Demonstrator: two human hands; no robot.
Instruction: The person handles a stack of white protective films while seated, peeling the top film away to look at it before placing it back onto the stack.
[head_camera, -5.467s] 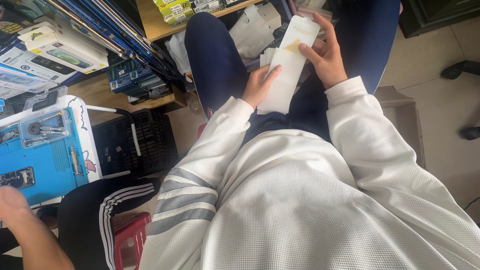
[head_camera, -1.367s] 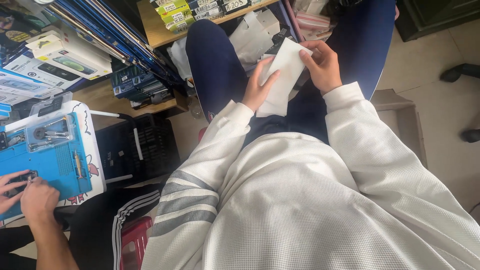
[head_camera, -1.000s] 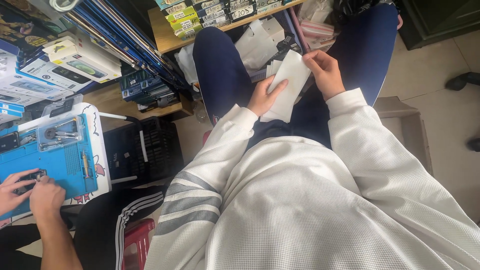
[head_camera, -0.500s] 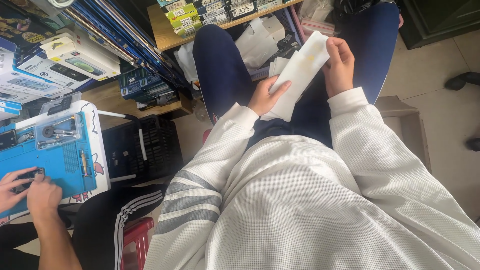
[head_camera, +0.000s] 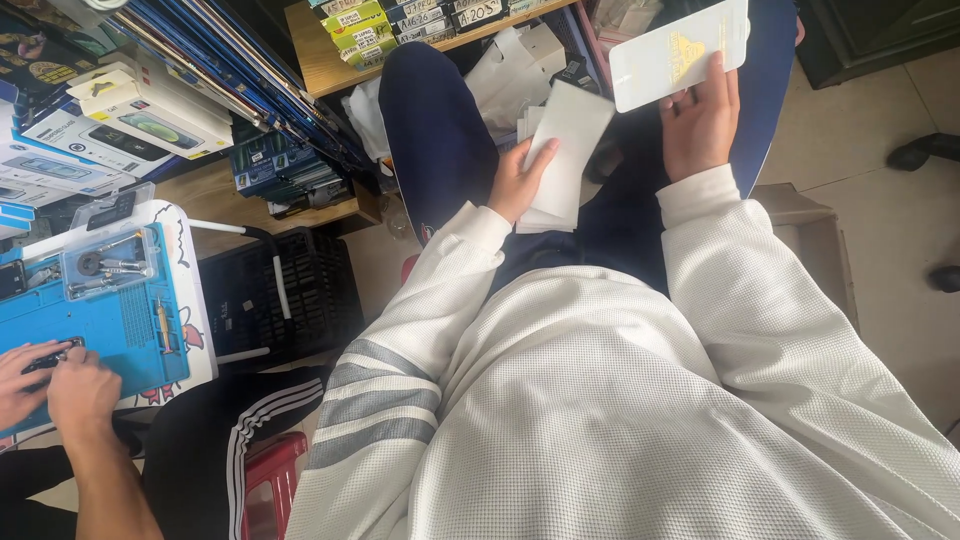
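Left hand: the left hand (head_camera: 515, 180) grips a stack of white sleeves (head_camera: 562, 150) over the lap.
Right hand: the right hand (head_camera: 700, 118) holds a screen protector (head_camera: 678, 52), raised farther out, clear of the sleeves.
Progress: judging by this, the protector is out; unwrapping looks finished.
Co-worker: other hands (head_camera: 55, 375) work at a blue mat (head_camera: 100, 325).

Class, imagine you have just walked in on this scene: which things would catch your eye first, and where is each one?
First, the white screen protector with a gold mark, raised in the right hand at the top of the view. Just below and left of it, the left hand grips a plain white sleeve over the dark blue trousers. At far left, another person's hands work on a bright blue mat.
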